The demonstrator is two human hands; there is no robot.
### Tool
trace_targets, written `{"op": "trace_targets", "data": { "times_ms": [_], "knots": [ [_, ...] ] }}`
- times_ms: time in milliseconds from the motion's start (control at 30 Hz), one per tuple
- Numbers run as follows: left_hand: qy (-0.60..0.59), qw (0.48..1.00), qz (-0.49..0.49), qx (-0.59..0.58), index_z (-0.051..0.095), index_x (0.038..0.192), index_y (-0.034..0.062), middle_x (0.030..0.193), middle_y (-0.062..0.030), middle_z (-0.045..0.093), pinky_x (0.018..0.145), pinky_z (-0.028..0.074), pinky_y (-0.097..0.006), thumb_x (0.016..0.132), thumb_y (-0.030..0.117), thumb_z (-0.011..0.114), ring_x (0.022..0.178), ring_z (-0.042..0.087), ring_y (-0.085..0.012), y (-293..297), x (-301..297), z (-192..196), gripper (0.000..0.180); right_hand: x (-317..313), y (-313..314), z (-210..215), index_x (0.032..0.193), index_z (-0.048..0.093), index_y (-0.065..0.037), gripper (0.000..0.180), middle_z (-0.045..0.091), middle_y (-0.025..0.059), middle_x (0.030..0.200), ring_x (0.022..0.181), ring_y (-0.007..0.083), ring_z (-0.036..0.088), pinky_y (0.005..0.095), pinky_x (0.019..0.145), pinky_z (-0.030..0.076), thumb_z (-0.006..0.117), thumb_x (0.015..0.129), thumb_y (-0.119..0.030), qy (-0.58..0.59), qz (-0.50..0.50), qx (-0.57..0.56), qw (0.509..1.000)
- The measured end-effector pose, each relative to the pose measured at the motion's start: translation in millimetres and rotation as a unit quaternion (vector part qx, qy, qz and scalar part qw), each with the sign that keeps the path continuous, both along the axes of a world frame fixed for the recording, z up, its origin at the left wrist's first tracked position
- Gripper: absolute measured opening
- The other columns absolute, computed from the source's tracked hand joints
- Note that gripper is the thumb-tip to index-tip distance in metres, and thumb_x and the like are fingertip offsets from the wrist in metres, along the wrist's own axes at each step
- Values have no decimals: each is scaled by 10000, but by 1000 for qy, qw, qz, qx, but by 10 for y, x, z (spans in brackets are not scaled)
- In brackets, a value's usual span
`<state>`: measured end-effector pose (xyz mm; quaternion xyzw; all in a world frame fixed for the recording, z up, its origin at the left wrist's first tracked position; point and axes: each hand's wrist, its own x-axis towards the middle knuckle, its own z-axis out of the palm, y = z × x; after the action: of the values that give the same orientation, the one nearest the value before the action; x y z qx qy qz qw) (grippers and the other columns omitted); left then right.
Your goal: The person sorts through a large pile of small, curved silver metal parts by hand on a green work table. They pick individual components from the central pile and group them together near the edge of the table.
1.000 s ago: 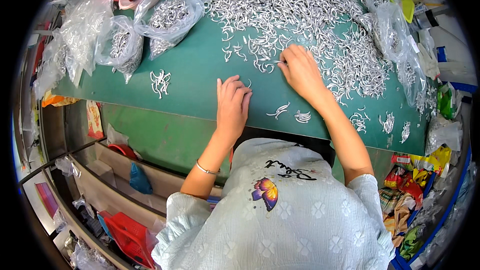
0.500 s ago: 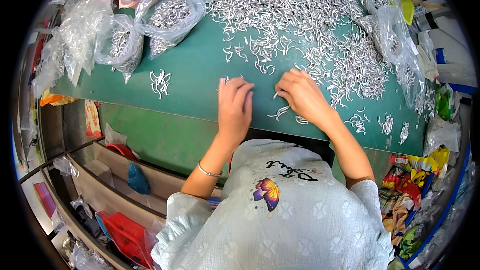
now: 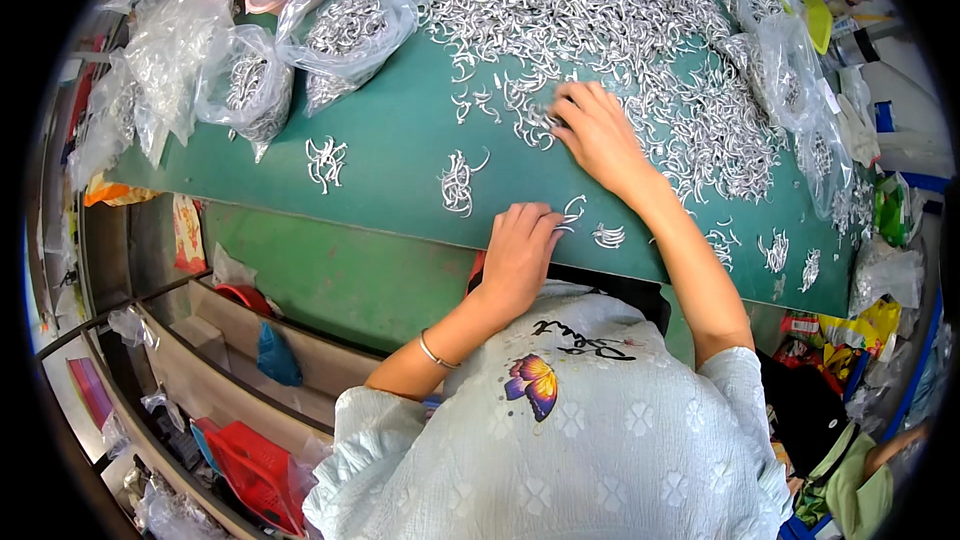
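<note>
Two bare hands work over a green table [image 3: 400, 140] strewn with small silvery metal hooks. Toward the far side of the table lies a large loose heap of hooks [image 3: 600, 10]. The right hand [image 3: 598, 132] reaches forward to the near edge of that heap, palm down, fingers spread and curled onto scattered hooks; whether it grips any cannot be told. The left hand [image 3: 520, 252] rests palm down at the table's near edge, fingers loosely bent, fingertips touching a few loose hooks [image 3: 572, 210]. Just to the left of it sits a small bundle of hooks [image 3: 457, 182], and another small bundle [image 3: 326, 161] lies farther left. Clear plastic bags of hooks [image 3: 340, 30] stand along the far left of the table, more along the right. A thin bracelet [image 3: 435, 352] circles the left wrist.
</note>
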<state>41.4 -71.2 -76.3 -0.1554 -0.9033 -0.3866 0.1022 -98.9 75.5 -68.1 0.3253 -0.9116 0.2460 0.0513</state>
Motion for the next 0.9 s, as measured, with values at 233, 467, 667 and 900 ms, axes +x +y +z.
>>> {"op": "trace_targets", "data": {
  "times_ms": [233, 467, 667, 900],
  "knots": [
    [21, 999, 12, 32, 621, 971, 33, 958, -92, 578, 743, 415, -378, 780, 1, 683, 886, 548, -279, -70, -16, -10, 204, 52, 367, 263, 1007, 633, -59, 255, 593, 81, 1040, 1015, 287, 545, 400, 893, 407, 704, 763, -73, -16, -8, -13, 1000],
    [35, 998, 55, 5, 623, 962, 33, 938, -85, 587, 748, 417, -373, 777, -13, 683, 863, 553, -277, -165, -23, -4, 199, 88, 21, 119, 1063, 617, -50, 298, 585, 96, 1101, 1038, 304, 532, 400, 913, 423, 709, 784, -100, -50, 34, 8, 998],
    [37, 997, 65, -2, 596, 1048, 30, 1045, -107, 574, 781, 418, -361, 788, -17, 665, 933, 553, -287, -192, -35, -11, 273, 249, 382, 326, 989, 617, -52, 241, 590, 95, 1029, 990, 301, 551, 402, 851, 434, 705, 765, -62, -66, 13, -24, 997],
    [-7, 998, 51, 32, 562, 1148, -3, 1109, -142, 560, 827, 451, -403, 807, -31, 634, 984, 547, -330, -114, -66, -17, 349, 648, 280, 270, 957, 602, -50, 268, 524, 71, 918, 925, 280, 530, 387, 810, 405, 732, 729, -105, -147, 86, 3, 985]
  ]
}}
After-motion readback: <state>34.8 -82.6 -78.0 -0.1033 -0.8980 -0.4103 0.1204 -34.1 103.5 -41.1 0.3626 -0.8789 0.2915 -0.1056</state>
